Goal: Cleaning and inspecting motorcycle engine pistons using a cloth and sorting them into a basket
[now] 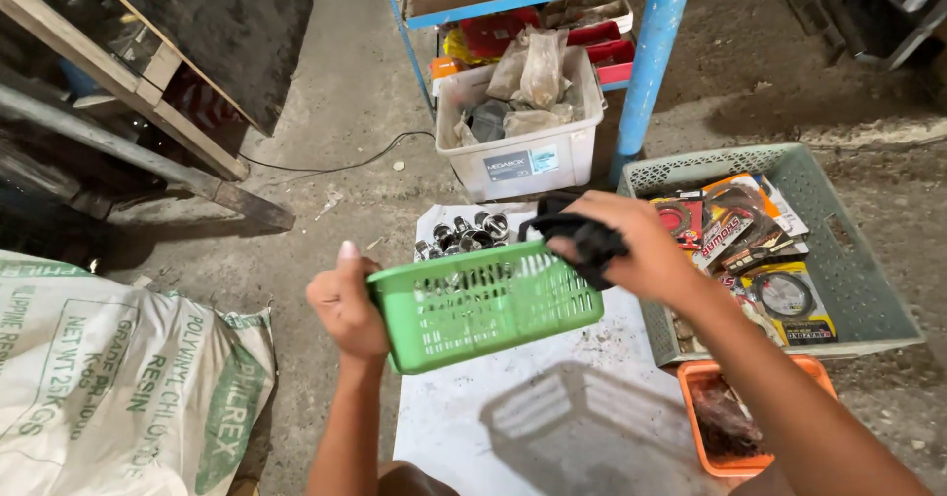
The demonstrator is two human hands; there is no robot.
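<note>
1. One green plastic basket (485,307) is up in the air here, held over a white sheet (513,427) on the concrete floor (345,111), and its shadow falls on the sheet right below.
2. The left hand (347,304) is closed around the basket's left end, thumb up, fingers wrapped round the rim.
3. The right hand (636,245) is clenched on one black cloth (582,235), pressing it at the basket's far right rim.
4. Behind the basket, on the far edge of the sheet, sits a cluster of shiny metal parts (464,235); they're partly hidden, so I can't count them exactly.
5. To the right, one grey-green perforated crate (858,289) holds several flat packets with round rings (760,249) showing through. At least four packets, overlapping, so the full count is not clear.
6. Just beside that crate, nearer the person, one small orange tray (695,378) with dark bits inside, partly covered by the right forearm.
7. Further back, one white storage bin (521,126) stuffed with crumpled clear bags, standing at the foot of one blue shelf post (651,52).
8. On the left, one big white woven sack (118,378) with green print lies on the floor, well apart from the basket.
9. One black cable (335,168) runs across the floor toward the bin.
</note>
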